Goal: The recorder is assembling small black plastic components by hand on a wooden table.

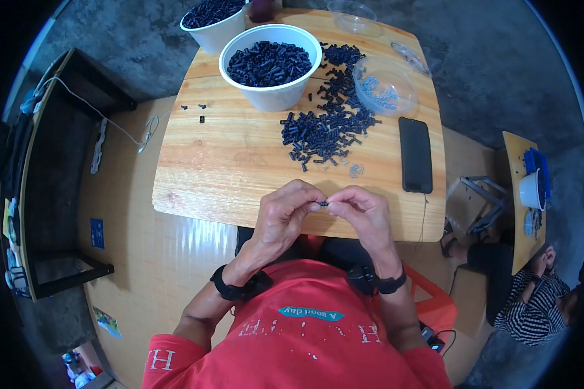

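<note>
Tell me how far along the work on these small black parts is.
Done, it seems: two white bowls heaped with black parts. In hand: the left hand and right hand pinch one black part between their fingertips. Left: a loose pile on the table, and a clear bowl of small pale pieces.
</note>
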`<action>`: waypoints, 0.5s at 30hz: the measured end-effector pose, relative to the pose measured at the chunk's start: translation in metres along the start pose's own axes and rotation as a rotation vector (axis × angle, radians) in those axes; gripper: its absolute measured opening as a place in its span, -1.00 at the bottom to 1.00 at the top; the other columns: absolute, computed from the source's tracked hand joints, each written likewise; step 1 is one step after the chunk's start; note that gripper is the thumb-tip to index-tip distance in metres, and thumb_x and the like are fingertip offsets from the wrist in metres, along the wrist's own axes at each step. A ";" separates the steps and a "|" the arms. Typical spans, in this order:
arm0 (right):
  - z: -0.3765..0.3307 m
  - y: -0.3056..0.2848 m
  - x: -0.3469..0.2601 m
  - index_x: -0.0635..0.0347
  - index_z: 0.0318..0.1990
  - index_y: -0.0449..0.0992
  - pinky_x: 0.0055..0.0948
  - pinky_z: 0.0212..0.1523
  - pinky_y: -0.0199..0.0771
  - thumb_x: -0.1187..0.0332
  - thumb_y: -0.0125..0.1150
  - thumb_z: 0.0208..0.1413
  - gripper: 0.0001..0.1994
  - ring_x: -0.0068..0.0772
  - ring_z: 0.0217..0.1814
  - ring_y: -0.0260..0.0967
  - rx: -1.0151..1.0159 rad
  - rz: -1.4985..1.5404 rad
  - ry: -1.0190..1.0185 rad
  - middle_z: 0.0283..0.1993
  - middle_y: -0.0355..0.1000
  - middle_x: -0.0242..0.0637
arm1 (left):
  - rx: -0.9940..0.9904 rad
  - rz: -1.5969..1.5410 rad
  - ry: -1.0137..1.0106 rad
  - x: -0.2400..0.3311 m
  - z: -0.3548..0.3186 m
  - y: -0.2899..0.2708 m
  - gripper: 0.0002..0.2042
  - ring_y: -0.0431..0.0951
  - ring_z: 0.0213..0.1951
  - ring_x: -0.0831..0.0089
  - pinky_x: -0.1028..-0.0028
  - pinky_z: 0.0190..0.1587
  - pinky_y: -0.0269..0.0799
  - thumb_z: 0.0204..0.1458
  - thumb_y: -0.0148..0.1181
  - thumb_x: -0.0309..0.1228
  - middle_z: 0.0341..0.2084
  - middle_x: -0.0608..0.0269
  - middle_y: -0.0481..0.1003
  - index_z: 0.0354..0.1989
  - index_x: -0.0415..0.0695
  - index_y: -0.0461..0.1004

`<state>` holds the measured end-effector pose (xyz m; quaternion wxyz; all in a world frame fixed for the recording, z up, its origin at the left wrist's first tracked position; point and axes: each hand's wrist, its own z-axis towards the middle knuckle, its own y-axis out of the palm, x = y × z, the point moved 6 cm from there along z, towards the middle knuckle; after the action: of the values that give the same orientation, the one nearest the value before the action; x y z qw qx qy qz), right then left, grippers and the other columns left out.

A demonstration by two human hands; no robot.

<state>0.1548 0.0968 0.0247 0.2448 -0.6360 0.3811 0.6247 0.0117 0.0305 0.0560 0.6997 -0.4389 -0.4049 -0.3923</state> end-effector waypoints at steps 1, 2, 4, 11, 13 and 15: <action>0.001 0.000 0.002 0.28 -0.24 0.58 -0.68 -0.30 0.39 0.44 0.30 0.09 -0.87 -0.71 -0.33 0.39 -0.002 -0.001 -0.003 -0.36 0.51 -0.42 | -0.025 0.009 0.023 0.001 0.002 0.001 -0.85 0.54 -0.35 0.40 0.50 -0.30 0.42 -0.07 0.21 -0.71 -0.42 0.20 0.53 -0.31 -0.25 0.55; 0.003 0.000 0.005 0.28 -0.24 0.57 -0.67 -0.29 0.40 0.44 0.29 0.09 -0.87 -0.69 -0.33 0.40 0.000 0.033 0.006 -0.36 0.51 -0.40 | -0.023 0.010 0.026 0.001 0.003 0.001 -0.85 0.54 -0.35 0.40 0.50 -0.30 0.42 -0.07 0.21 -0.71 -0.42 0.20 0.53 -0.31 -0.25 0.55; 0.003 0.002 0.011 0.29 -0.24 0.56 -0.66 -0.28 0.40 0.44 0.29 0.10 -0.87 -0.68 -0.32 0.41 0.004 0.068 0.019 -0.36 0.51 -0.38 | -0.011 -0.019 -0.019 0.000 0.002 0.001 -0.85 0.55 -0.35 0.39 0.49 -0.30 0.44 -0.07 0.22 -0.71 -0.42 0.19 0.54 -0.32 -0.25 0.55; 0.007 0.007 0.014 0.27 -0.25 0.48 -0.58 -0.30 0.41 0.45 0.23 0.14 -0.91 -0.58 -0.37 0.39 -0.054 0.427 0.083 -0.40 0.45 -0.36 | 0.061 -0.013 -0.116 0.008 0.003 0.000 -0.84 0.58 -0.35 0.38 0.50 -0.30 0.47 -0.08 0.26 -0.69 -0.41 0.16 0.55 -0.30 -0.27 0.56; 0.006 0.006 0.015 0.26 -0.26 0.48 -0.57 -0.31 0.41 0.45 0.23 0.14 -0.91 -0.58 -0.37 0.38 -0.056 0.440 0.096 -0.41 0.45 -0.35 | 0.066 0.066 0.005 0.017 0.004 -0.001 -0.83 0.59 -0.40 0.31 0.46 -0.37 0.48 -0.10 0.27 -0.67 -0.45 0.12 0.55 -0.28 -0.27 0.56; 0.006 0.006 0.018 0.25 -0.26 0.48 -0.57 -0.31 0.41 0.44 0.23 0.14 -0.91 -0.58 -0.36 0.39 -0.033 0.428 0.106 -0.40 0.45 -0.36 | 0.080 0.049 0.018 0.013 0.002 0.001 -0.83 0.60 -0.40 0.30 0.46 -0.37 0.48 -0.10 0.27 -0.67 -0.45 0.11 0.55 -0.29 -0.27 0.57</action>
<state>0.1453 0.0953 0.0073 0.0760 -0.5766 0.5094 0.6343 0.0168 0.0303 0.0681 0.7296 -0.4170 -0.4031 -0.3625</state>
